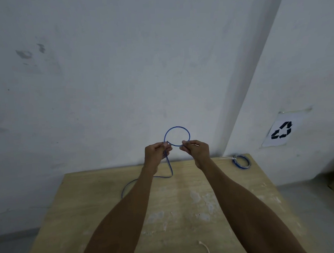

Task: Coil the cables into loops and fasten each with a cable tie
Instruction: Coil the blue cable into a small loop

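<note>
A thin blue cable (177,127) forms one round loop in the air above the far edge of the wooden table (185,199). My left hand (157,153) pinches the loop's left side where the strands cross. My right hand (196,149) pinches the loop's lower right. The cable's loose tail hangs down from my left hand, lies on the table and curves away behind my left forearm. At the far right corner lies a coiled blue cable (241,161), bound with a white cable tie (228,158). A white cable tie (205,249) lies near the table's front edge.
A white wall stands directly behind the table, with a corner column to the right. A paper sheet with a recycling symbol (282,131) is stuck on the right wall. The table's top shows pale worn patches. Grey floor lies on both sides.
</note>
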Available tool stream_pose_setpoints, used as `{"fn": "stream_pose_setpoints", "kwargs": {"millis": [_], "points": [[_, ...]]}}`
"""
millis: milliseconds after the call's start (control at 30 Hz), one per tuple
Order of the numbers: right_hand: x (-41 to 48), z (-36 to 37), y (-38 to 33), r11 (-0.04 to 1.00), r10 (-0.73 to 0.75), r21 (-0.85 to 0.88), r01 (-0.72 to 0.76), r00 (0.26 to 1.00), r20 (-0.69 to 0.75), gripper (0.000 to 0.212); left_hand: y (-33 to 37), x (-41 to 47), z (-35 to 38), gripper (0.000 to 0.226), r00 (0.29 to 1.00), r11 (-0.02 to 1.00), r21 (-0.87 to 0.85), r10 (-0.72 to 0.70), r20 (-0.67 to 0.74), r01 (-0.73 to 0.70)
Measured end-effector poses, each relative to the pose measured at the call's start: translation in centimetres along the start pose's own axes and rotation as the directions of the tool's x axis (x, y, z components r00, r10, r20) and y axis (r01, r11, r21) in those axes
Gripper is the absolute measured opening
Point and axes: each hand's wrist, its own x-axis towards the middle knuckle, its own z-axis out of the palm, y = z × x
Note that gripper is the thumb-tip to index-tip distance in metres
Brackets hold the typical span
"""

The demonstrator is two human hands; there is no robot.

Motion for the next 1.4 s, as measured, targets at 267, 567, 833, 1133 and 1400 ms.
{"fn": "stream_pose_setpoints", "kwargs": {"millis": [267, 567, 833, 1133, 1400], "points": [[-1.0, 0.8, 0.0, 0.996, -0.035, -0.078, 0.04, 0.998, 0.059, 0.02, 0.5, 0.3, 1.1, 0.015, 0.997, 0.994, -0.104, 0.007, -0.071, -0.015], [-0.6, 0.2, -0.9, 0.972, -0.032, -0.23, 0.049, 0.996, 0.079, 0.031, 2.2, 1.0, 1.4, 0.023, 0.999, 0.999, -0.004, 0.036, -0.01, -0.036], [0.3, -0.9, -2.9, 0.878, -0.224, -0.376, 0.296, 0.949, 0.223, 0.026, 3.5, 1.2, -0.4, 0.018, 0.977, 0.969, 0.19, 0.126, 0.172, -0.159], [0.5, 0.0, -3.7, 0.842, -0.254, -0.405, 0.356, 0.924, 0.286, 0.014, 4.5, 1.0, -1.1, 0.02, 0.957, 0.966, 0.137, 0.185, 0.225, -0.219], [0.4, 0.2, -3.8, 0.848, -0.239, -0.4, 0.346, 0.925, 0.295, 0.018, 4.9, 1.0, -1.5, 0.019, 0.954, 0.953, 0.174, 0.208, 0.218, -0.247]]}}
